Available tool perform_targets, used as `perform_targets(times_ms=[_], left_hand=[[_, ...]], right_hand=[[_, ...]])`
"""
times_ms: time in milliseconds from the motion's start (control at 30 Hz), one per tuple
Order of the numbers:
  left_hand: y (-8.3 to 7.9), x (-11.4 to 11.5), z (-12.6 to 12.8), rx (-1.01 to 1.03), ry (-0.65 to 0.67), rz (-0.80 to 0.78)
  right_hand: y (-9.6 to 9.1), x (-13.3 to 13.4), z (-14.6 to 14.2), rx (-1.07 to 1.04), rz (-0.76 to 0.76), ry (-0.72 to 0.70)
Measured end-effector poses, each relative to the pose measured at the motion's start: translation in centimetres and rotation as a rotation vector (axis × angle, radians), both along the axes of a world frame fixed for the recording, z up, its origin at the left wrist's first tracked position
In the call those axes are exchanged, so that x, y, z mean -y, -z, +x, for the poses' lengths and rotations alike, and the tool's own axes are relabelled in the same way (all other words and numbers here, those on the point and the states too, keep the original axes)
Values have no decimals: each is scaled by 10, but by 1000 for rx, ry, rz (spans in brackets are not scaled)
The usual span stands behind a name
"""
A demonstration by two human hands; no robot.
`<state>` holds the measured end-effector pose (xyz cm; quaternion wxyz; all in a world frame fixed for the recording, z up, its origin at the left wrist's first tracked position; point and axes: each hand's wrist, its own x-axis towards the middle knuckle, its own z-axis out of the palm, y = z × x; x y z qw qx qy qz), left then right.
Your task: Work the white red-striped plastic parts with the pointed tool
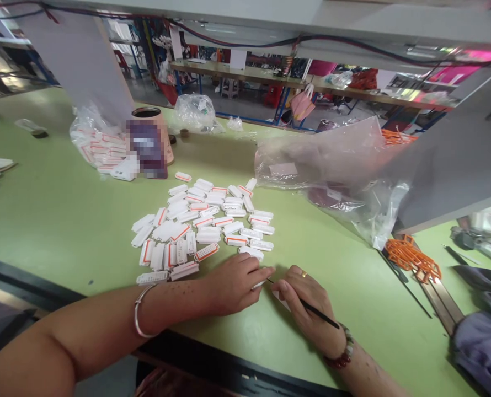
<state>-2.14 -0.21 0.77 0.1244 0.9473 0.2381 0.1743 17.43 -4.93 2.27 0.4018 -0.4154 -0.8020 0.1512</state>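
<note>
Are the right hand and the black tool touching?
Touching. The head view shows the right hand gripping the black tool, its handle lying across the hand.

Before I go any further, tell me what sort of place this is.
Probably a workshop or small factory floor: many loose white pieces lie on a green worktable, the right hand holds a thin dark tool, and another long bench stands beyond.

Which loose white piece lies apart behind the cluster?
The orange-outlined piece just behind the cluster, ringed by green table; the cluster's pieces crowd together.
</note>
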Motion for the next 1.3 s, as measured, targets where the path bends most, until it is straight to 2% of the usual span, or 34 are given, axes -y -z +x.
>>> perform_targets(times_ms=[200, 533, 700, 900, 1300], left_hand=[[0, 5, -1, -44, -20, -36], [-18, 3, -2, -95, -122, -274], [-14, 0, -5, -35, -109, -285], [-6, -1, -4, 56, -154, -307], [-1, 1, -5, 94, -98, -196]], right_hand=[[-2, 3, 2, 34, -11, -69], [-1, 3, 5, 28, -30, -121], [-5, 3, 7, 28, -21, -137], [-6, 2, 8, -3, 16, -173], [-4, 4, 3, 20, 26, -198]])
